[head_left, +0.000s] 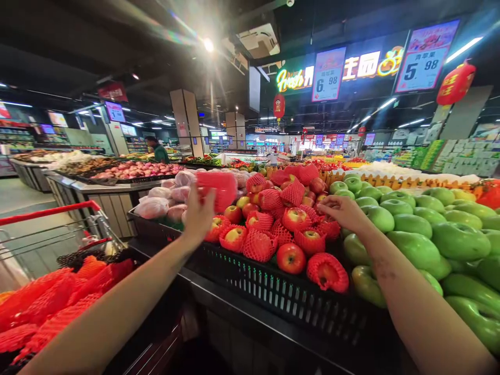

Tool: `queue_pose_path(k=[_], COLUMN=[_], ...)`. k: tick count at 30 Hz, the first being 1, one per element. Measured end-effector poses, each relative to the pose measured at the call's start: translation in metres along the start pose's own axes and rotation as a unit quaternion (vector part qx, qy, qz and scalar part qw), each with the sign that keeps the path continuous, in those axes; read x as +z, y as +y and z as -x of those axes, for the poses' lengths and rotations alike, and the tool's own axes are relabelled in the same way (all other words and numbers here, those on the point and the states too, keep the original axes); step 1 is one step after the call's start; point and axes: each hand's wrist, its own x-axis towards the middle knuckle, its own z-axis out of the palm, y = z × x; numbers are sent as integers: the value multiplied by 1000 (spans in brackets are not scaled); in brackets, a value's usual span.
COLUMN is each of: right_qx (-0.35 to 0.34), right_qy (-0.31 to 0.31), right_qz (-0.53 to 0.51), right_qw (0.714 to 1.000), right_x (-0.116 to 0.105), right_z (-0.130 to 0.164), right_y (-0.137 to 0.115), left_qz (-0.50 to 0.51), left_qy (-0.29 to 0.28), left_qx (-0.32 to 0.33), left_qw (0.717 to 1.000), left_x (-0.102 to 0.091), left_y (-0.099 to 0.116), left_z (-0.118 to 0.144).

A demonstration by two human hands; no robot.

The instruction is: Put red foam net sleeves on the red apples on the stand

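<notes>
A person's left hand gripped a red foam net (blurred) over a black crate; the right hand, fingers bent, reached red apples, its hold unclear.

Dark ceiling above me, spotlight glaring; square pillars stand farther back; red lanterns hang near price signs; "Fresh" sign glows; pale floor at left
</notes>
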Motion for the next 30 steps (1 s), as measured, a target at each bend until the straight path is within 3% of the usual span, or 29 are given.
queue_pose_path(k=[3, 5, 7, 9, 12, 17, 20, 23, 26, 30], right_qx=[3, -12, -36, -51, -22, 27, 65, 58, 33, -13], right_qy=[0, -38, -93, -143, -178, -151, -233, -297, -223, -16], right_qz=[-105, -180, -221, -214, -176, -160, -182, -185, -220, -297], right_qw=[994, 983, 970, 965, 968, 975, 953, 935, 949, 955], right_x=[-4, -6, -7, -5, -1, 2, 2, 1, 0, 1], right_z=[8, 15, 22, 25, 24, 22, 28, 33, 30, 19], right_y=[-17, -28, -37, -40, -39, -38, -45, -48, -43, -33], left_qz=[165, 207, 235, 265, 280, 239, 231, 222, 178, -14], left_qy=[-143, -238, -299, -325, -352, -382, -353, -315, -281, -241], left_qx=[14, 15, 10, 1, -5, 58, 46, 43, 52, 19], left_qw=[976, 949, 925, 908, 893, 891, 906, 922, 942, 970], left_x=[48, 70, 87, 98, 105, 97, 94, 93, 90, 73], left_y=[69, 102, 121, 129, 130, 122, 116, 105, 84, 41], left_z=[30, 49, 64, 75, 85, 83, 74, 59, 31, -16])
